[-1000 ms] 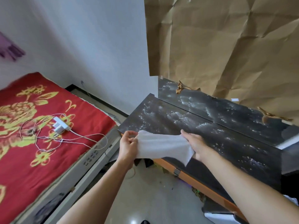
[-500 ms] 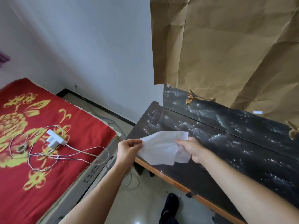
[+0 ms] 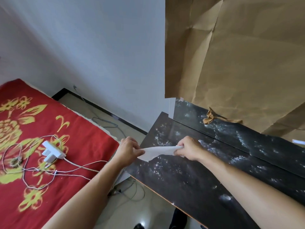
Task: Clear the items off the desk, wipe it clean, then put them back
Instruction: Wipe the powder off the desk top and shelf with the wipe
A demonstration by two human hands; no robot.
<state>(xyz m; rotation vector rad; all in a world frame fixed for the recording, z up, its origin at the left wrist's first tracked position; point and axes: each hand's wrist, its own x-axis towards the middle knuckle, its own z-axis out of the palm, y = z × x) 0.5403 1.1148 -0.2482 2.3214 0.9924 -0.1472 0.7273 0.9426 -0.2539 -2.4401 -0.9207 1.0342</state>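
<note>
1. Desk (image 3: pixel 189 176), dark with white speckles, stands against the wall; a white wipe (image 3: pixel 158 152) hangs stretched just above its left corner.
2. Left hand (image 3: pixel 127 150) pinches the wipe's left end.
3. Right hand (image 3: pixel 188 148) is closed around its right end.
4. White charger (image 3: pixel 52 152) and cables lie on the red bedspread (image 3: pixel 79 142) beside the desk.

Bed (image 3: pixel 74 146) left of desk (image 3: pixel 198 179), charger (image 3: pixel 52 152) on bed
</note>
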